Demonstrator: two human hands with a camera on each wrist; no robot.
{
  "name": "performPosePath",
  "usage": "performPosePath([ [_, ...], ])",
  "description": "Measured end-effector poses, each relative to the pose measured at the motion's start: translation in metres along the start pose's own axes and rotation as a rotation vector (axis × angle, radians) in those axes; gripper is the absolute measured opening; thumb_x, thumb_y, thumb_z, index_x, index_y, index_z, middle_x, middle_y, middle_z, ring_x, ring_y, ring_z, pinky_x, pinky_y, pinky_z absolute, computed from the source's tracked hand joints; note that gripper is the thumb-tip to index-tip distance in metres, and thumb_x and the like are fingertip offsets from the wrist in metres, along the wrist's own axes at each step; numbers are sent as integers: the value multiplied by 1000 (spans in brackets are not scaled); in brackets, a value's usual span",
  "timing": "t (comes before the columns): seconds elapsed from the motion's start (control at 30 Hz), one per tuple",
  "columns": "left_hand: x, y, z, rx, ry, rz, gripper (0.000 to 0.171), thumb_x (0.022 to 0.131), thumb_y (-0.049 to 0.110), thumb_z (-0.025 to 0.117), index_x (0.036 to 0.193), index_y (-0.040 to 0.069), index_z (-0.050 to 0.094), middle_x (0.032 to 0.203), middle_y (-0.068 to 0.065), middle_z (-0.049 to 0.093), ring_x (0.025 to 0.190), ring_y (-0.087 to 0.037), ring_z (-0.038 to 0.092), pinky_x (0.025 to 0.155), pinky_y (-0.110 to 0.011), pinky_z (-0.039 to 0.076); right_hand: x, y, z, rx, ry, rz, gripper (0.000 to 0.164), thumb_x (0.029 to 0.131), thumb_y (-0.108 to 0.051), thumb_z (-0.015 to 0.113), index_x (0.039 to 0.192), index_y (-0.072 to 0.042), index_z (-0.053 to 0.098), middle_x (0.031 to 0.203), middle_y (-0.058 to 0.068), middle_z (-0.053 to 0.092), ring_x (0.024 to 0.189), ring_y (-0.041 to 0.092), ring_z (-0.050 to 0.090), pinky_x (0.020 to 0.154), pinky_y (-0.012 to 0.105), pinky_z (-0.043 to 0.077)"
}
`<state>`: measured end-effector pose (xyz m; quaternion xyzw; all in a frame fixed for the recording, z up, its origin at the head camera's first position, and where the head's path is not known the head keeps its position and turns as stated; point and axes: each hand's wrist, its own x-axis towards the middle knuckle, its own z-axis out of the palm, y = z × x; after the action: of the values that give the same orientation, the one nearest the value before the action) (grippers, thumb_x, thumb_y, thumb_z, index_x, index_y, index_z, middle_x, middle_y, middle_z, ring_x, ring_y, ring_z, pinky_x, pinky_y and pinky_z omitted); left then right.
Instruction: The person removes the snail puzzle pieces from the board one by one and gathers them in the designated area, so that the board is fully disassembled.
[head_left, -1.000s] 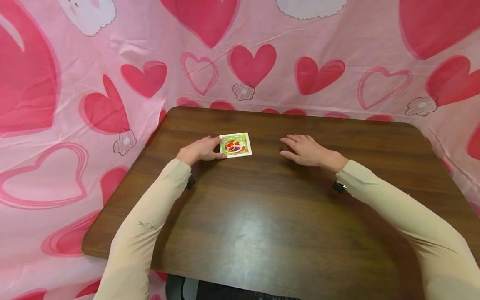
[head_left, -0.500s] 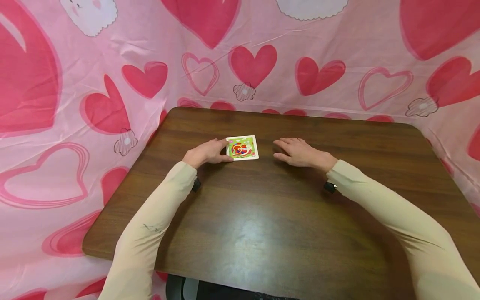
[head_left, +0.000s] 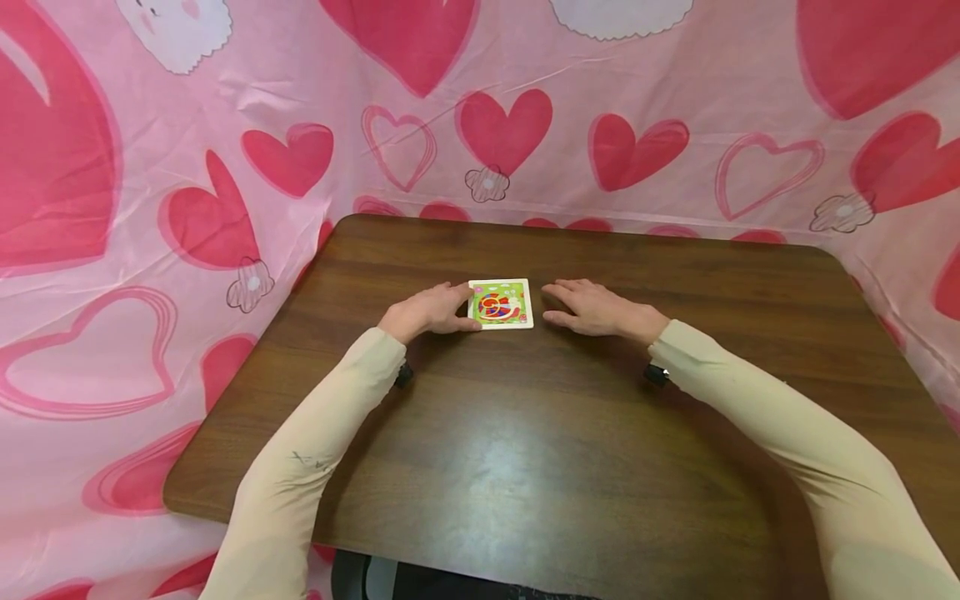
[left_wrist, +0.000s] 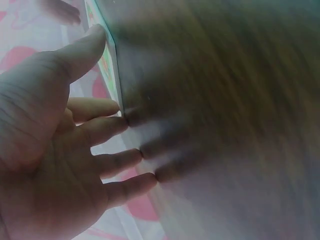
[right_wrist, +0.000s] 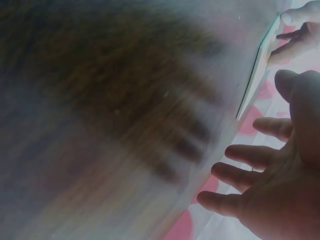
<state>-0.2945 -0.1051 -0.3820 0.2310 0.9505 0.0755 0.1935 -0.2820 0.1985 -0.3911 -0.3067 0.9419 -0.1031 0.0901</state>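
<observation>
A flat square puzzle board (head_left: pixel 501 303) lies on the table, with a pale rim and a green picture of a snail-like figure in red, blue and yellow. My left hand (head_left: pixel 431 312) is at its left side, thumb by the near corner and index finger at the left edge. In the left wrist view the fingers of the left hand (left_wrist: pixel 65 130) are spread and fairly straight, their tips at the tabletop. To the right of the board, a small gap away, is my right hand (head_left: pixel 600 308), palm down. Nothing is in the right hand (right_wrist: pixel 280 165), whose fingers are loosely extended.
The brown wooden table (head_left: pixel 480 433) has rounded corners. A pink cloth with red hearts (head_left: pixel 504 125) hangs behind it and along both sides. Part of a dark chair-like object (head_left: pixel 450 579) shows below the near edge.
The puzzle board has slid right and slightly nearer, along with my left hand. My right hand has moved left, and the gap between it and the board has narrowed.
</observation>
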Motion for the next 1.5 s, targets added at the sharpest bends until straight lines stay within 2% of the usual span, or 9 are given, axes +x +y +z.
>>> performPosePath([
  [0.2, 1, 7, 0, 22, -2, -3, 83, 91, 56, 59, 154, 13, 29, 163, -8, 25, 150, -34, 20, 120, -51, 21, 0, 0, 1, 5, -28, 14, 65, 99, -49, 50, 149, -9, 37, 153, 25, 36, 140, 45, 34, 112, 63, 27],
  [0.63, 3, 24, 4, 51, -21, 22, 84, 91, 58, 58, 155, 15, 27, 164, -6, 21, 151, -32, 18, 119, -53, 22, 2, -2, 2, -15, -55, 14, 70, 96, -48, 56, 150, -8, 37, 153, 26, 35, 140, 47, 33, 112, 63, 27],
  [0.83, 6, 34, 7, 72, -22, 50, 84, 91, 58, 58, 155, 15, 27, 164, -6, 21, 151, -33, 19, 119, -53, 22, 0, -2, 2, -34, -117, 28, 73, 95, -52, 55, 151, -9, 35, 158, 23, 28, 144, 47, 26, 113, 64, 23],
  [0.97, 8, 42, 9, 92, -29, 64, 84, 92, 59, 56, 156, 14, 26, 164, -6, 21, 151, -33, 19, 118, -53, 23, -4, -2, 2, -38, -143, 36, 76, 95, -53, 55, 152, -8, 34, 160, 22, 24, 145, 49, 22, 112, 67, 21],
  [1.5, 19, 69, 14, 125, -30, 90, 84, 91, 61, 54, 156, 16, 26, 164, -5, 19, 150, -36, 19, 118, -54, 24, -29, 15, -1, -5, -193, 108, 81, 95, -55, 53, 155, -10, 25, 162, 19, 18, 148, 47, 15, 114, 67, 17],
])
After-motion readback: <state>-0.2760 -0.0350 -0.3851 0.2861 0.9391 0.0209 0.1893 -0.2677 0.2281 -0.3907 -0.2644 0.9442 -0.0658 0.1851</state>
